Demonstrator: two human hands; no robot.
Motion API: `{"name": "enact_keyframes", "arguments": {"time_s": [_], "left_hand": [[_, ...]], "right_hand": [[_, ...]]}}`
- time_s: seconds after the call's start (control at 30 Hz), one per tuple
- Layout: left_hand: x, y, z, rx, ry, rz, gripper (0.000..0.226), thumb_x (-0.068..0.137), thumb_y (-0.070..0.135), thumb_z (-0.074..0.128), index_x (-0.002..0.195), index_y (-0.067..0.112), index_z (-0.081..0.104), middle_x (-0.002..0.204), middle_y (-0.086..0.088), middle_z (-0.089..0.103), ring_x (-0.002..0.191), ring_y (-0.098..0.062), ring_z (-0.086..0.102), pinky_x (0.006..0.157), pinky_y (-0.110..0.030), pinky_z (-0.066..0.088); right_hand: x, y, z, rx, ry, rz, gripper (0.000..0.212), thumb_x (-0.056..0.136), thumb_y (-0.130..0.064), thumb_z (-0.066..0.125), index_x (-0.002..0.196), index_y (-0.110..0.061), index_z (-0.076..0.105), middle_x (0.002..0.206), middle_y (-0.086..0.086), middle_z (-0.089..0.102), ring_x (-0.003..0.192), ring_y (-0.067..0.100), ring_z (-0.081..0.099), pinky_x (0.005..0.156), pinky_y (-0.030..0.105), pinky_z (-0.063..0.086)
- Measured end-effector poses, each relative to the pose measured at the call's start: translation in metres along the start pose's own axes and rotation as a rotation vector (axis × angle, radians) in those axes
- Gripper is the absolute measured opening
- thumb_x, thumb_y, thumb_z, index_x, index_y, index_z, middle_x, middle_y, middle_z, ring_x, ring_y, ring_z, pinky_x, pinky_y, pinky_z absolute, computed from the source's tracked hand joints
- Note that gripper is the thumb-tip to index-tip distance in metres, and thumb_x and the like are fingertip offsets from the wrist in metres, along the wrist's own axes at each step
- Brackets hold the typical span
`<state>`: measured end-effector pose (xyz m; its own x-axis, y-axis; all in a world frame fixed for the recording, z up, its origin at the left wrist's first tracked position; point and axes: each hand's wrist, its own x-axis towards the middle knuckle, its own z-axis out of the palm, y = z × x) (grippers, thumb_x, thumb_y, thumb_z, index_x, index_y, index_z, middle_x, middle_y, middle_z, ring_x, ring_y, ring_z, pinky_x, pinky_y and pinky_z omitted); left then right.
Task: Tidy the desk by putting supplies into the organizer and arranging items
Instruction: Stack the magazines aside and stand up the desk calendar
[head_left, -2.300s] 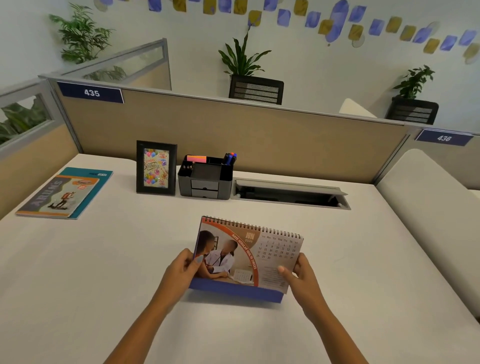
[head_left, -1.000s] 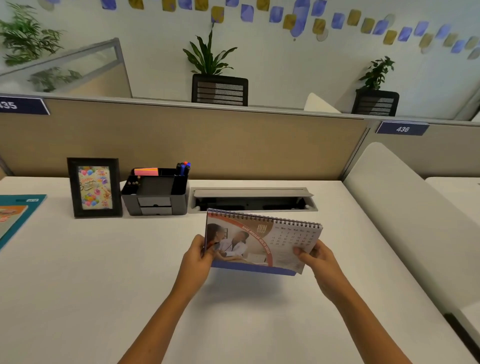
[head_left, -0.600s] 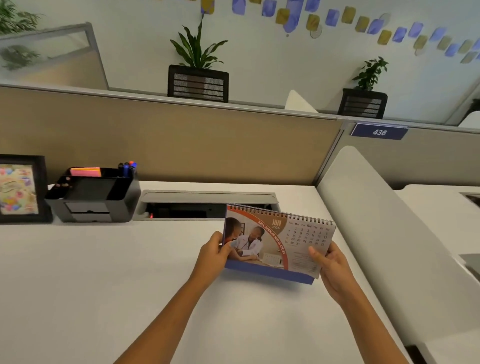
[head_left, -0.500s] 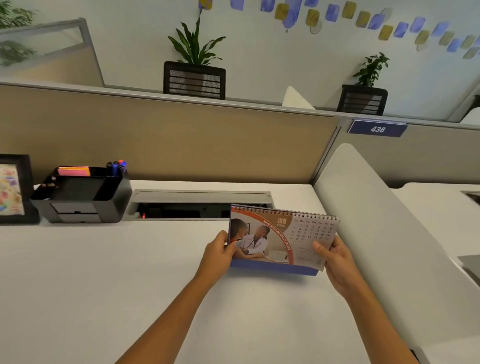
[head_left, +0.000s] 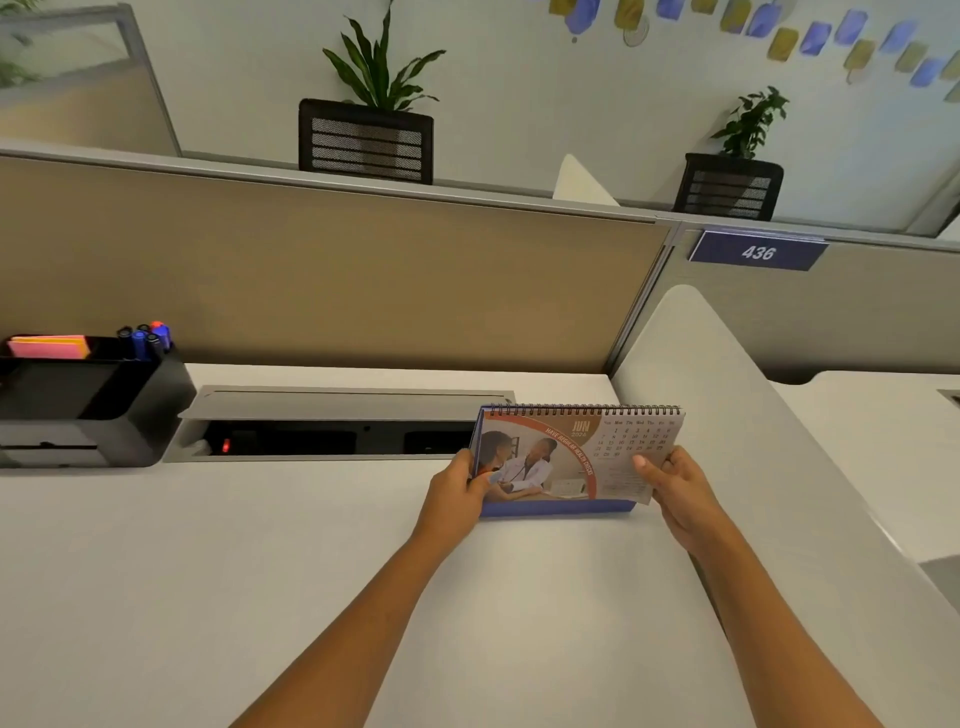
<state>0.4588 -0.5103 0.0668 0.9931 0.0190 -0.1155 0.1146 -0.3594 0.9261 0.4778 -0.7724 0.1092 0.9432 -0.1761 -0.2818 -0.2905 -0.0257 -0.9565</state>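
A: What are you touching there?
B: You've got a paper calendar (head_left: 576, 457), glossy printed pages on a black wire coil

A: And under it?
B: Your counter (head_left: 208, 571) looks smooth and matt white; the organizer (head_left: 93, 410) is matt black plastic, the cable tray lid (head_left: 353, 405) brushed grey metal, the partition (head_left: 322, 280) tan cloth

Spiral desk calendar (head_left: 576, 457) stands upright on the counter (head_left: 208, 571), June page facing us; black organizer (head_left: 104, 405) sits far left, pens (head_left: 145, 340) inside.
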Motion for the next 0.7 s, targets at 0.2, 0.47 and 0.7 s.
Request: {"name": "enact_keyframes", "arguments": {"time_s": [0.2, 0.47, 0.7], "left_hand": [[0.016, 0.003, 0.002, 0.040, -0.010, -0.009, 0.030, 0.097, 0.024, 0.046, 0.125, 0.013, 0.044, 0.133, -0.005, 0.053, 0.117, -0.023, 0.054, 0.084, -0.025, 0.051], [0.015, 0.004, -0.002, 0.037, -0.059, -0.025, 0.024, 0.096, 0.026, 0.047, 0.117, 0.014, 0.044, 0.131, -0.005, 0.054, 0.114, -0.023, 0.056, 0.082, -0.026, 0.051], [0.004, -0.008, -0.018, 0.033, -0.081, -0.069, 0.036, 0.090, 0.030, 0.058, 0.115, 0.014, 0.038, 0.128, -0.010, 0.056, 0.103, -0.020, 0.057, 0.081, -0.024, 0.045]], "right_hand": [[0.009, 0.003, 0.000, 0.038, 0.022, 0.012, 0.031, 0.090, -0.010, 0.055, 0.119, -0.014, 0.046, 0.125, 0.006, 0.056, 0.116, 0.030, 0.049, 0.101, 0.053, 0.041], [0.003, 0.002, 0.002, 0.028, 0.035, 0.041, 0.037, 0.091, -0.008, 0.053, 0.124, -0.017, 0.038, 0.118, 0.000, 0.055, 0.118, 0.029, 0.045, 0.102, 0.052, 0.037], [-0.017, 0.012, 0.004, -0.018, 0.112, -0.004, 0.065, 0.089, -0.016, 0.059, 0.140, -0.031, 0.021, 0.148, 0.003, 0.032, 0.132, 0.030, 0.035, 0.106, 0.053, 0.029]]}}
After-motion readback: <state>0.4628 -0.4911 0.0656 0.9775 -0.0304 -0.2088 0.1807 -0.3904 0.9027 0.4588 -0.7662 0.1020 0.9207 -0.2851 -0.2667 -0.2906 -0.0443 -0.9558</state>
